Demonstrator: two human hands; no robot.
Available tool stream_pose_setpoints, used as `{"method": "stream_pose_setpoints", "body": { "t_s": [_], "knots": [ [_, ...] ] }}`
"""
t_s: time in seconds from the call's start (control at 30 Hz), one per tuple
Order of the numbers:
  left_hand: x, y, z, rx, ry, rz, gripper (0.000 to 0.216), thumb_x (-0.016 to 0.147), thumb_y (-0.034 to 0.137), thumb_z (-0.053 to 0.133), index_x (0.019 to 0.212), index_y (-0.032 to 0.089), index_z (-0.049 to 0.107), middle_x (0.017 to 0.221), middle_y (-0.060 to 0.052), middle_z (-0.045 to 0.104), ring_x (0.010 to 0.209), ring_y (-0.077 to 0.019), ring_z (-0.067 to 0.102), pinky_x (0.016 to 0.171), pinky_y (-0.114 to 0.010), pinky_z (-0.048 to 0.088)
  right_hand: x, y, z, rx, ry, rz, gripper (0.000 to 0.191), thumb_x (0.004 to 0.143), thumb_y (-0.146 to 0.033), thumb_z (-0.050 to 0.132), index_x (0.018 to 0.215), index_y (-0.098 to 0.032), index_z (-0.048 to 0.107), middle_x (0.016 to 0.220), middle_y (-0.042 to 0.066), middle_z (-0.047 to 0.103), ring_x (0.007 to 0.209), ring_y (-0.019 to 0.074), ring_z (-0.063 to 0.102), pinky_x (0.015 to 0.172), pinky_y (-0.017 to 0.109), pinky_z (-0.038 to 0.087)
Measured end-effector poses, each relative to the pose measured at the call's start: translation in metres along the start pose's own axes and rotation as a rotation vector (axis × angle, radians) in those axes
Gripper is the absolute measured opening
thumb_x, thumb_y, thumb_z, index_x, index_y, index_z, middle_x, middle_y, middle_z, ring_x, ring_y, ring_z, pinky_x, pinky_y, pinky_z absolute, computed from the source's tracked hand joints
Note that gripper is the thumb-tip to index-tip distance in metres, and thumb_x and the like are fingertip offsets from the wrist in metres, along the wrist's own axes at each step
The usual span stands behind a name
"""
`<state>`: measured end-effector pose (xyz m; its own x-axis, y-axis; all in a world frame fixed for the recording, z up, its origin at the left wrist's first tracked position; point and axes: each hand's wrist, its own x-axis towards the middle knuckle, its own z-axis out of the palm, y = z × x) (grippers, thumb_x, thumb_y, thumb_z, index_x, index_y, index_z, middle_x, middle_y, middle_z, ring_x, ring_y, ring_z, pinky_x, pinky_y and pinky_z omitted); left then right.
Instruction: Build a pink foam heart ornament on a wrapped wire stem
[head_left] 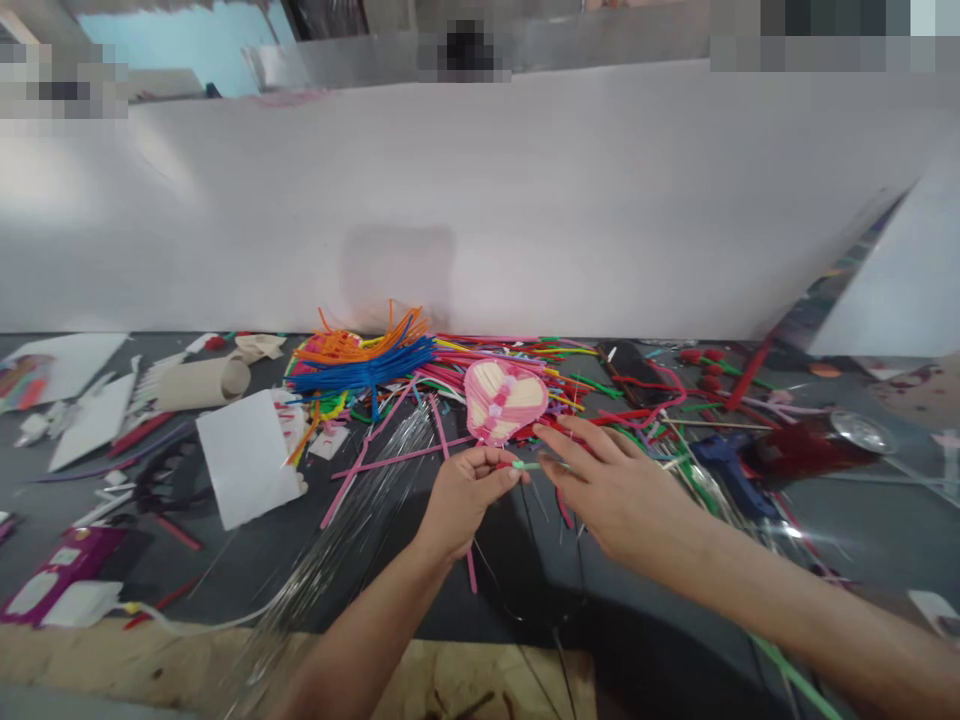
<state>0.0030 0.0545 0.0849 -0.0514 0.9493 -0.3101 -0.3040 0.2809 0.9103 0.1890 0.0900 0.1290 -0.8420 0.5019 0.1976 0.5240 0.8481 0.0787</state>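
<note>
Pinching a thin green stem (531,466), left hand (474,492) partly covering it, right hand (600,478) alongside, grip unclear.

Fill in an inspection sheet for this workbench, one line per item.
Surface: dark tabletop, heavily covered.
Work pieces: thin green strip at the fingertips; pink-and-cream heart-shaped piece just beyond.
Clutter: blue pipe cleaners, orange pipe cleaners, cardboard tube, white card, loose thin wires, red can on its side.
Hands: left hand pinches the green strip; right hand is at its other end, grip unclear.
Cables: white cord by the near left edge; far end lost among the wires.
Surroundings: upright white panel behind the tabletop.
</note>
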Motion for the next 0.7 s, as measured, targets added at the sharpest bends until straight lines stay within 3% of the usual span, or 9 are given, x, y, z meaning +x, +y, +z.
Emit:
{"method": "stream_pose_setpoints", "body": {
  "t_s": [0.07,0.17,0.3,0.4,0.5,0.7],
  "knots": [
    [-0.002,0.003,0.001,-0.004,-0.008,0.026,0.021,0.063,0.025,0.077,0.077,0.014,0.067,0.070,-0.004,0.072,0.069,-0.0133,0.065,0.072,-0.024,0.047,0.004,-0.005,0.012,-0.010,0.015,0.046,0.031,0.076,-0.011,0.058,0.106,-0.014,0.065,0.132,0.015,0.052,0.121,0.0344,0.043,0.089,0.051,0.047],
    [-0.003,0.011,0.000,0.033,0.015,0.082,0.020,0.063,0.025,0.077,0.078,0.014,0.068,0.070,-0.004,0.072,0.067,-0.0134,0.065,0.068,-0.023,0.047,0.010,-0.006,0.016,0.119,0.075,0.073,0.014,0.080,-0.014,0.057,0.087,-0.014,0.068,0.128,0.014,0.054,0.123,0.0337,0.039,0.095,0.052,0.044],
    [0.001,0.025,-0.004,0.102,0.064,0.143,0.020,0.062,0.024,0.077,0.076,0.014,0.067,0.066,-0.002,0.070,0.064,-0.0125,0.063,0.063,-0.022,0.047,0.017,-0.007,0.001,0.311,0.244,0.057,0.016,0.084,-0.015,0.053,0.075,-0.016,0.066,0.120,0.013,0.057,0.119,0.0296,0.042,0.096,0.049,0.043],
    [0.004,0.030,-0.003,0.147,0.031,0.165,0.018,0.060,0.022,0.077,0.074,0.014,0.067,0.064,-0.001,0.068,0.059,-0.0113,0.061,0.059,-0.021,0.046,0.022,-0.003,-0.013,0.365,0.315,-0.005,0.021,0.088,-0.013,0.048,0.077,-0.017,0.065,0.102,0.011,0.064,0.102,0.0233,0.052,0.090,0.042,0.047],
    [0.004,0.032,0.003,0.195,-0.048,0.166,0.014,0.061,0.019,0.075,0.071,0.014,0.067,0.065,0.000,0.068,0.062,-0.0123,0.062,0.063,-0.022,0.047,0.031,0.006,-0.021,0.423,0.277,-0.018,0.022,0.089,-0.012,0.045,0.080,-0.016,0.065,0.083,0.007,0.064,0.081,0.0172,0.057,0.075,0.031,0.048],
    [-0.009,0.035,0.008,0.265,-0.104,0.173,0.014,0.063,0.020,0.074,0.071,0.014,0.066,0.066,-0.001,0.069,0.065,-0.0143,0.065,0.063,-0.023,0.048,0.050,0.026,-0.022,0.660,0.090,0.212,0.020,0.088,-0.022,0.049,0.074,-0.017,0.063,0.067,-0.001,0.058,0.062,0.0102,0.050,0.059,0.022,0.036]
  ]
}}
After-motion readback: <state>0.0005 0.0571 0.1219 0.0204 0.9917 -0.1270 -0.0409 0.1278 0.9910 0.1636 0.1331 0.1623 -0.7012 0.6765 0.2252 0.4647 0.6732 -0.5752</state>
